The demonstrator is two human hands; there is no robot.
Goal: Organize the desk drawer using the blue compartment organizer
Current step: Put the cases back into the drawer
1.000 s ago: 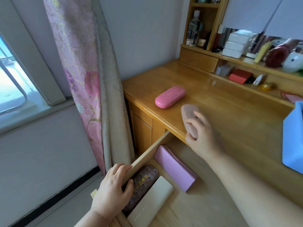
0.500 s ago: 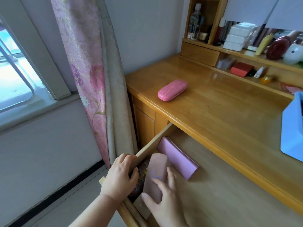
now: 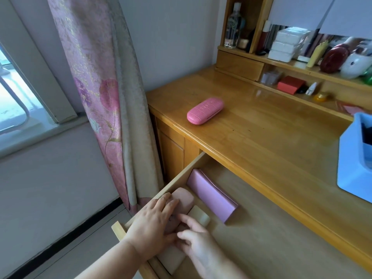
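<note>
Drawer: left hand, right hand flat, relaxed on peach case; no legible writing.

home bedroom | floral curtain | wooden desk | cluttered shelf

— What are we seeing by the window?
— We are looking at a pink floral curtain hanging beside it, reaching down toward the floor.
— And up on the shelf?
— We are noticing a clear glass bottle standing in the upper cubby, white boxes stacked to its right, and a red box sitting in the lower opening, with a small orange jar lying near it.
</note>
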